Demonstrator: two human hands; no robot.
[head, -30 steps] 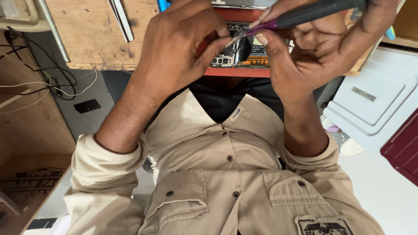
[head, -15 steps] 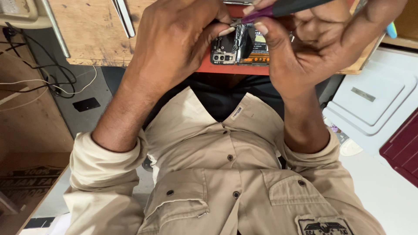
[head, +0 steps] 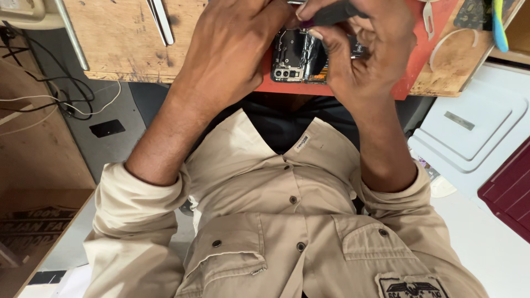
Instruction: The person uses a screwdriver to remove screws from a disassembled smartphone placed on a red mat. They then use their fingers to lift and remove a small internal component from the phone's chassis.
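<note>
An opened phone (head: pixel 295 58) with its back cover off, camera module exposed, is seen on a red mat (head: pixel 425 60) at the near edge of the wooden bench (head: pixel 118 41). The left hand (head: pixel 234 47) is laid over the phone's left side, fingers curled down on it, though whether it is actually gripped cannot be told. The right hand (head: pixel 367 52) is clenched around a dark screwdriver (head: pixel 331 12) above the phone; metal tweezers (head: pixel 160 19) are left on the bench well to the left.
</note>
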